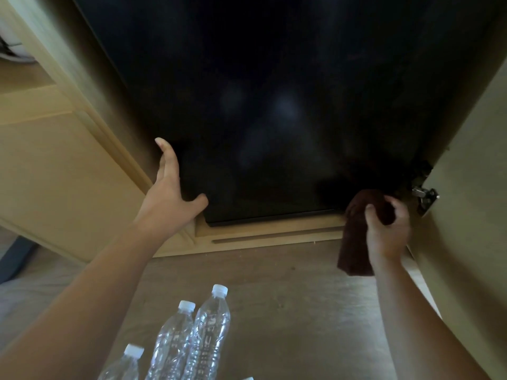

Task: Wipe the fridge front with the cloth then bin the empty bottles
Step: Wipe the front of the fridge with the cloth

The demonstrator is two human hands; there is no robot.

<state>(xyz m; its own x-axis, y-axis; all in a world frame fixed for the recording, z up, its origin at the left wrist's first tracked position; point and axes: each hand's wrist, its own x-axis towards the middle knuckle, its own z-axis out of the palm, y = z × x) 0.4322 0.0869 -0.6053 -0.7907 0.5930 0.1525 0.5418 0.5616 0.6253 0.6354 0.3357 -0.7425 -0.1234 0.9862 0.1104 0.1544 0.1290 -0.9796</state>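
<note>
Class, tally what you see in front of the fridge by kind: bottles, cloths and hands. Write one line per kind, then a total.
Clear plastic bottles: 3 (a white sliver at the bottom edge may be a fourth cap; not counted)
Dark brown cloth: 1
Hands: 2, left hand and right hand
Total: 6

Fridge front (274,105) was black, glossy, door closed, with faint pale smudgy reflections mid-panel. Your cloth (355,242) was dark reddish-brown, bunched at the top where your right hand (386,229) gripped it, at the door's lower right corner, loose end hanging below the hand. Three clear plastic bottles (211,333), white caps on, sat clustered side by side on the floor (288,297), caps toward the fridge, well apart from the cloth. They looked empty.
</note>
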